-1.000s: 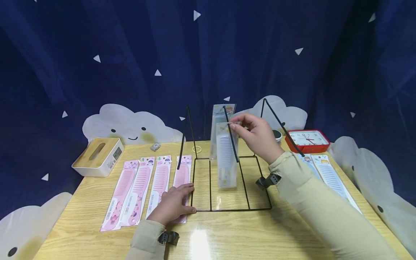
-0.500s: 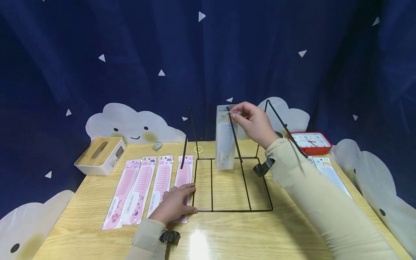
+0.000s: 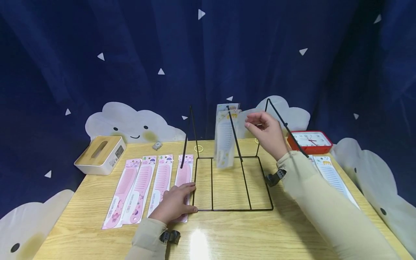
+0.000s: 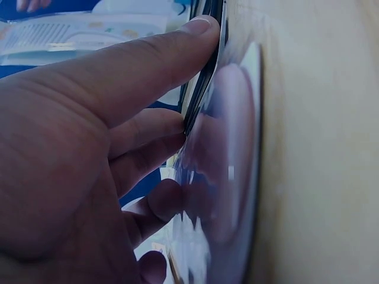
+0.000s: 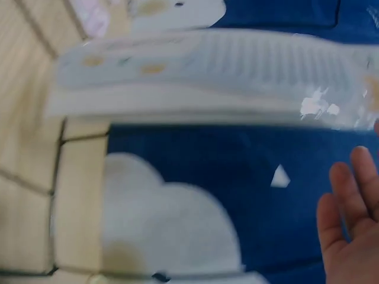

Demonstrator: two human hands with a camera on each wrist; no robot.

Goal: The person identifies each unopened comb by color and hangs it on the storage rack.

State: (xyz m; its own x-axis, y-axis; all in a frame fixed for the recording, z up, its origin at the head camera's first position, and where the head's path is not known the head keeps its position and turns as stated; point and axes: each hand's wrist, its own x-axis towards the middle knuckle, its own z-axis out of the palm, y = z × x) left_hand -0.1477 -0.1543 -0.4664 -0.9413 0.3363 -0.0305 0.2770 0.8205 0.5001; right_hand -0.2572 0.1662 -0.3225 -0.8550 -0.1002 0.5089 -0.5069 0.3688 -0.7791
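A black wire rack (image 3: 212, 180) with upright prongs stands mid-table. Two packaged pale combs (image 3: 225, 139) hang on its middle prong (image 3: 234, 137). My right hand (image 3: 252, 124) hovers just right of them, fingers relaxed and holding nothing; the right wrist view shows the comb package (image 5: 207, 71) apart from my fingertips (image 5: 349, 189). My left hand (image 3: 186, 196) lies flat at the rack's front-left corner, partly on a pink comb package (image 3: 182, 177). In the left wrist view its thumb (image 4: 148, 65) presses against the rack's wire (image 4: 204, 77).
Several pink packaged combs (image 3: 139, 187) lie in a row at the left, pale blue ones (image 3: 331, 173) at the right. A tissue box (image 3: 100, 153) sits far left, a red clock (image 3: 310, 141) back right. A rubber band (image 3: 198, 148) and a small grey clip (image 3: 157, 146) lie behind the rack.
My right hand raised the comb package along the middle prong, let go of it and drew off to the right. The package now hangs by itself. The left hand has stayed put.
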